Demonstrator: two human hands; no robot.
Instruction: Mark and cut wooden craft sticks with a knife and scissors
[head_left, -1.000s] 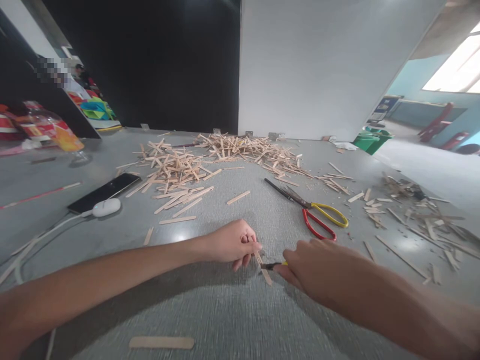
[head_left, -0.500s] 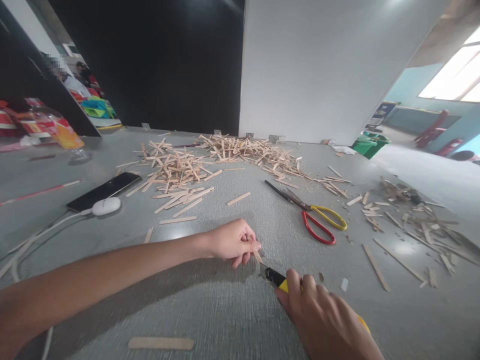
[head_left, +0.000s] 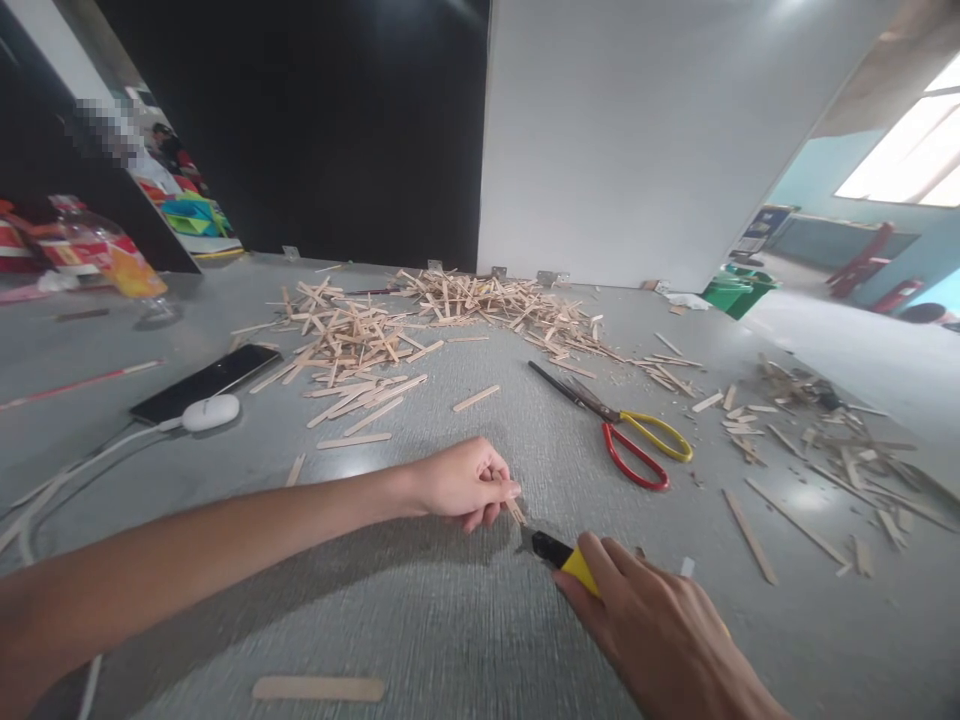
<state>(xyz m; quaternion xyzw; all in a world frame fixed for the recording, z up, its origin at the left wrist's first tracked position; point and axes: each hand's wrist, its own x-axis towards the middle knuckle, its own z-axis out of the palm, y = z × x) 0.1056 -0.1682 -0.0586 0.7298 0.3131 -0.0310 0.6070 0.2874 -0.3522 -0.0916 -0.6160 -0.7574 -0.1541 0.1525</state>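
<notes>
My left hand (head_left: 476,485) is closed in a pinch on a small wooden stick (head_left: 514,510), whose end pokes out below the thumb. In my right hand (head_left: 652,610) is a yellow and black utility knife (head_left: 561,557), fingers wrapped round its handle. The blade points at the stick's end; whether they touch I cannot tell. A whole craft stick (head_left: 319,688) lies near the front edge of view. Beyond my hands are scissors (head_left: 611,412) with one red and one yellow handle, and a single stick (head_left: 476,398).
Piles of wooden sticks (head_left: 360,335) cover the table's back. Cut pieces and shavings (head_left: 855,450) lie at right. On the left are a phone (head_left: 206,383), a white corded device (head_left: 211,412) and a bottle (head_left: 124,262). A black and white panel (head_left: 637,140) stands behind.
My right hand has shifted slightly right and turned with the knife, its blade now a little farther from my left hand. My left hand keeps its pinch on the stick.
</notes>
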